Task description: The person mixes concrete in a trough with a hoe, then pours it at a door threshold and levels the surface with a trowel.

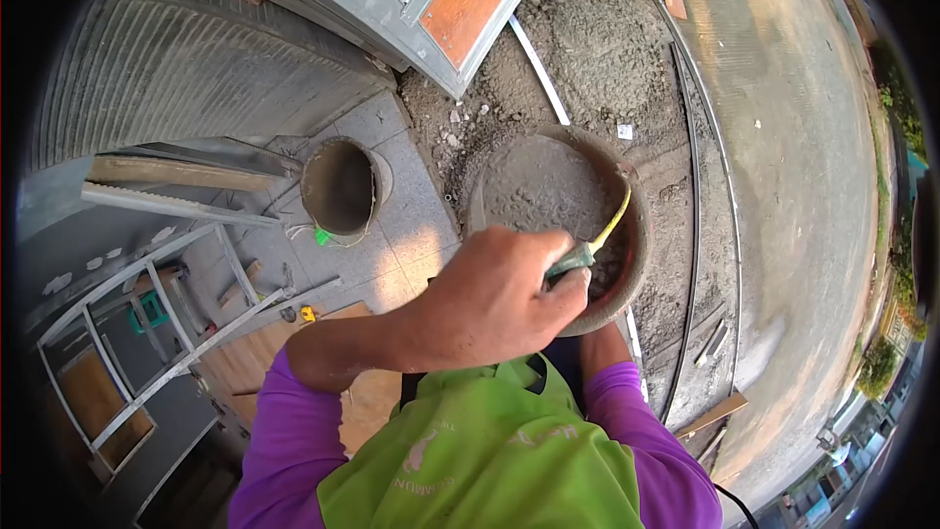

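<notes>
My left hand is closed around the green wrapped grip of a yellow bucket handle. The handle runs up to the far right rim of a round bucket. Inside the tilted bucket lies wet grey mortar, coating its walls. My right forearm reaches under the near side of the bucket, which hides the fingers of that hand. Left of it, a second bucket stands upright on grey tiles, mortar-stained inside, with a green piece at its thin handle.
Rough wet concrete spreads ahead, crossed by a white strip. A dark rod runs along the right, beside the road. A metal door frame juts in at the top. A metal ladder-like frame stands left.
</notes>
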Demonstrator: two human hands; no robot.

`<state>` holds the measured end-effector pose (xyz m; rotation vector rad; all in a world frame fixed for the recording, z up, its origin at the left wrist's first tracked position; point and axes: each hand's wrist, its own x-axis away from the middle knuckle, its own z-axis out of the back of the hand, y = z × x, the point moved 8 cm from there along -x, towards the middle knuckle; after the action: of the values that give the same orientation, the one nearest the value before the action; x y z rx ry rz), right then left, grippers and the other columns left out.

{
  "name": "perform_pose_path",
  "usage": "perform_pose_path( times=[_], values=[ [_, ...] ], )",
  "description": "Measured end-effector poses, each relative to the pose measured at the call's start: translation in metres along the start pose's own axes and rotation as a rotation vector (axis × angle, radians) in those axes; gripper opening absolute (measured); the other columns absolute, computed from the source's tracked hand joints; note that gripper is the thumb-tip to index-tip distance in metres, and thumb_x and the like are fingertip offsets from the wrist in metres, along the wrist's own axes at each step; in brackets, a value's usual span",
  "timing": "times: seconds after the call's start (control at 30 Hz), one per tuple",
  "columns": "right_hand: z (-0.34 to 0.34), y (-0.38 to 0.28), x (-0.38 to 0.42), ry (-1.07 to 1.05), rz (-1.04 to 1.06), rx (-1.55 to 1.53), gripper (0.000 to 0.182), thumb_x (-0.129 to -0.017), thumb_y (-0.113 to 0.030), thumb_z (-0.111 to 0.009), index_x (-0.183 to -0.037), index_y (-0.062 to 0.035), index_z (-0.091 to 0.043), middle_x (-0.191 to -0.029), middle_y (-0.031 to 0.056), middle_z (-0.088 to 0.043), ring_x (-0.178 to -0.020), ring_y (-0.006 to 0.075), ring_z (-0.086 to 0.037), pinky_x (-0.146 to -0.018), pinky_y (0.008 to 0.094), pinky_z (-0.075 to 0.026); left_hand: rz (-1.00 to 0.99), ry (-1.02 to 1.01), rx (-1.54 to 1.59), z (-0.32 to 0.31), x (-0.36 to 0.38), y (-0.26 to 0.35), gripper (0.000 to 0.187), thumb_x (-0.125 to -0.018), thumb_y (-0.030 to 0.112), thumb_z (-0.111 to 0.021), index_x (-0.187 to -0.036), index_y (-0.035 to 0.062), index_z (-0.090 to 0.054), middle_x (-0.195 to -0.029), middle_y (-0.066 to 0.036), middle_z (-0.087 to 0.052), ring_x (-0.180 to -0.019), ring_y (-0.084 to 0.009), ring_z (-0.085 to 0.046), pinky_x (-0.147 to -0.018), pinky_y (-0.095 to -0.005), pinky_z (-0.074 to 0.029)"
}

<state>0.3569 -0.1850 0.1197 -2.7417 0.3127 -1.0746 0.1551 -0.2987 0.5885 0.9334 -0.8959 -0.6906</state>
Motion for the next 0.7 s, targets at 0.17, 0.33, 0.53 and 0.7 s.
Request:
perform_pose_path(
  times=[0.17, 0.33, 0.53, 0.7],
  values=[
    [0.007, -0.049, -0.078, 0.018, -0.004, 0.069, 0.055, -0.103, -0.047, -0.046, -0.133, -0.0019, -0.054, -0.128, 0.0134, -0.062, -0.118, 0.0249, -0.059, -0.102, 0.0455, -0.049, 0.116, 0.129, 0.012, -0.006, -0.091, -0.077, 0.029, -0.09, 0.021, -0.067, -0.077, -0.003, -0.056, -0.055, -0.021, -0.056, -0.048, -0.0329, -0.063, -0.046, -0.0414, -0.043],
    [0.027, -0.08, -0.19, -0.012, -0.026, 0.177, 0.056, -0.104, -0.048, -0.045, -0.135, -0.0019, -0.053, -0.13, 0.0133, -0.061, -0.12, 0.0244, -0.058, -0.104, 0.0459, -0.048, 0.285, 0.326, 0.023, 0.011, -0.179, -0.188, 0.034, -0.091, 0.028, -0.067, -0.082, -0.004, -0.059, -0.059, -0.022, -0.059, -0.054, -0.038, -0.063, -0.053, -0.0437, -0.046],
    [0.034, -0.062, -0.391, 0.264, -0.131, 0.409, 0.06, -0.104, -0.053, -0.038, -0.143, -0.0082, -0.046, -0.142, 0.0086, -0.053, -0.129, 0.0251, -0.051, -0.108, 0.0469, -0.042, 0.339, 0.746, -0.209, 0.01, -0.304, -0.482, 0.043, -0.096, 0.036, -0.058, -0.097, -0.0072, -0.058, -0.104, -0.03, -0.064, -0.101, -0.0483, -0.06, -0.084, -0.0517, -0.048],
    [0.063, -0.064, -0.54, 0.343, -0.022, 0.964, 0.065, -0.104, -0.053, -0.036, -0.139, -0.0001, -0.052, -0.136, 0.0161, -0.058, -0.12, 0.0274, -0.059, -0.101, 0.0404, -0.048, 0.548, 0.98, -0.001, -0.017, -0.381, -0.71, 0.044, -0.1, 0.039, -0.054, -0.105, -0.0048, -0.058, -0.101, -0.028, -0.066, -0.096, -0.0467, -0.062, -0.084, -0.05, -0.048]
  ],
)
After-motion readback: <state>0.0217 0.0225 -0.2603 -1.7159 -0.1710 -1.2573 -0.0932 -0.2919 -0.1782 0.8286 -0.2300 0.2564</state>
